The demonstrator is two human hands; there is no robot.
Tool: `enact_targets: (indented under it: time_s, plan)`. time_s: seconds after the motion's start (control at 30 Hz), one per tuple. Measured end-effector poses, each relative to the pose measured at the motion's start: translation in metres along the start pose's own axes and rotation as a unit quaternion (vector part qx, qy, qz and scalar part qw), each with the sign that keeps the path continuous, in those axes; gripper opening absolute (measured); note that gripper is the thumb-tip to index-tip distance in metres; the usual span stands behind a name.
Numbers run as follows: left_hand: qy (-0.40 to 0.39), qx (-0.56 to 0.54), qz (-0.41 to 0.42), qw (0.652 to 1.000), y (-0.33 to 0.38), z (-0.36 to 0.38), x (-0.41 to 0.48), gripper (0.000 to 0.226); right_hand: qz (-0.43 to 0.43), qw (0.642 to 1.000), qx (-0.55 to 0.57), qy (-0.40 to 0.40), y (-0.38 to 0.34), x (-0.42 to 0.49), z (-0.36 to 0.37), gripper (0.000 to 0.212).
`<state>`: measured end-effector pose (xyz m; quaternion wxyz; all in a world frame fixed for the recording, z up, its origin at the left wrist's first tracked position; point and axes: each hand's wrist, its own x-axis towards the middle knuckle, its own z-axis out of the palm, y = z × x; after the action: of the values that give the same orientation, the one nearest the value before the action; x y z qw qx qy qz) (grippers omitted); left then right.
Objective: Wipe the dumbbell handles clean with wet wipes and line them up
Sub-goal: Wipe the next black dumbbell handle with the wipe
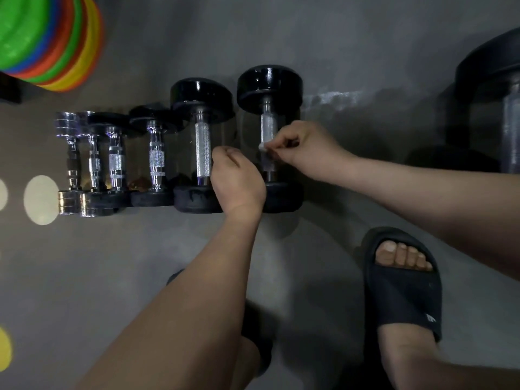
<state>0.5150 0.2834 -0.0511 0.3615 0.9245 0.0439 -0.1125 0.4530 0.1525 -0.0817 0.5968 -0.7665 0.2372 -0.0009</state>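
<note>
Lowest in the frame, at the lower right, a foot in a black slide sandal (402, 288) stands on the grey floor (351, 46). The left forearm rises from the bottom edge towards the centre, where the left hand (239, 181) sits with its back to the camera and its fingers curled into a loose fist; nothing shows in it. Its knuckles lie just beside the knurled handle of the second-largest dumbbell (203, 144).

The right forearm enters from the right edge, wrist bent. The right hand (306, 147) pinches a small white wad of wet wipe (262, 147) between thumb and fingertips and holds it against the handle of the largest black dumbbell (268, 83), just right of centre.

The six dumbbells lie side by side across the middle, shrinking leftwards to a chrome dumbbell (71, 161). Beyond, a stack of coloured discs (42, 38) fills the upper left.
</note>
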Motion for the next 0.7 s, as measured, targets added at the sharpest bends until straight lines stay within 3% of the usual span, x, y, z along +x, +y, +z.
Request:
enact_targets:
  time_s: [0.13, 0.4, 0.53, 0.7]
  plan:
    - [-0.007, 0.018, -0.001, 1.000, 0.004, -0.001, -0.002, 0.024, 0.016, 0.997, -0.004, -0.076, 0.010, -0.017, 0.006, 0.014]
    - [-0.005, 0.024, -0.008, 1.000, 0.006, -0.002, -0.003, 0.024, 0.096, 0.995, 0.019, 0.004, 0.016, -0.026, 0.014, 0.014]
    - [-0.006, 0.023, -0.005, 1.000, 0.006, -0.002, -0.002, 0.023, 0.102, 0.995, 0.001, -0.008, 0.011, -0.021, 0.011, 0.013]
    - [-0.008, 0.019, -0.009, 1.000, 0.005, -0.002, -0.003, 0.026, 0.113, 0.992, 0.007, 0.052, 0.000, -0.011, 0.008, 0.013]
